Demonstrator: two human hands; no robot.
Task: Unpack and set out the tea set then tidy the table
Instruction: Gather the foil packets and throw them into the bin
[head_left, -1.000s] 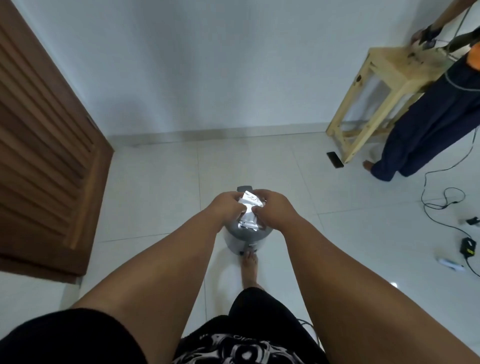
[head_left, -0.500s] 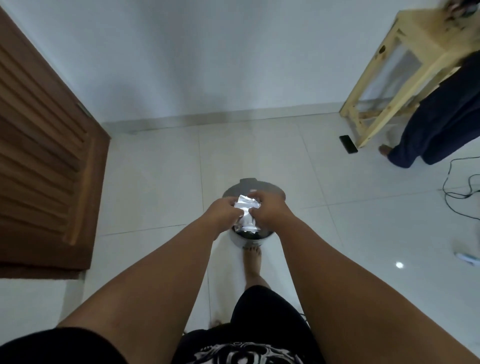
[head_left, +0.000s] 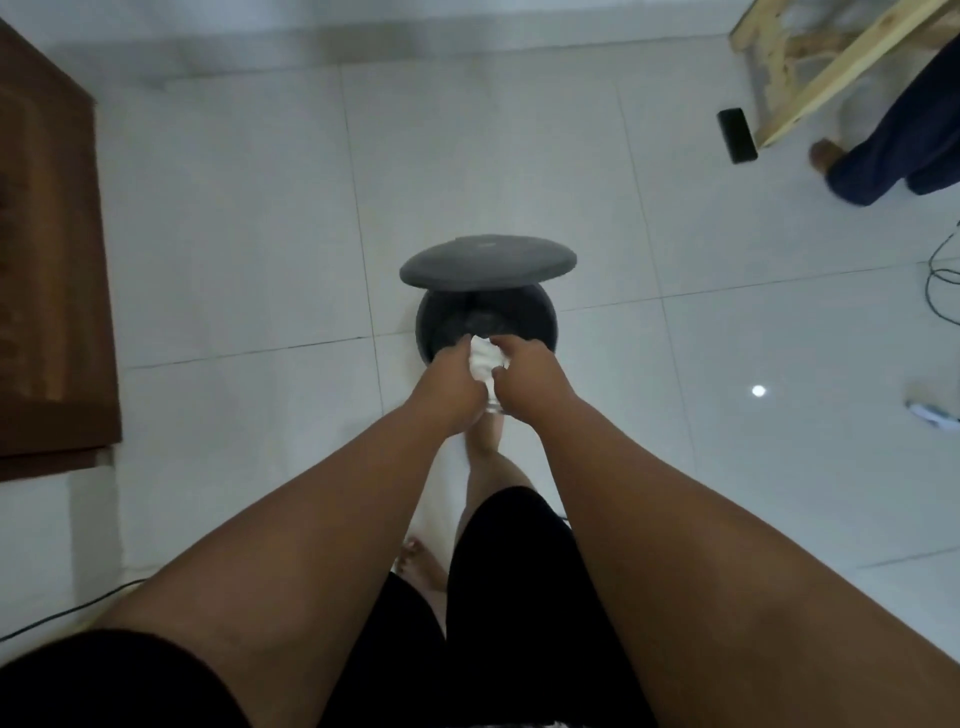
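Observation:
I stand over a grey pedal bin on the white tiled floor. Its round lid is raised and tilted back, and the dark inside shows. My left hand and my right hand are pressed together just above the bin's near rim. Both grip a crumpled white wrapping between them. My foot sits at the bin's base, partly hidden under my hands.
A brown wooden door stands at the left. At the top right are a pale wooden table leg frame, a black phone on the floor, and another person's leg. Black cables lie at the right edge.
The bin lid has swung up and open. My view has tipped down and closer to the bin, and both hands with the wrapping have dropped to the bin's rim.

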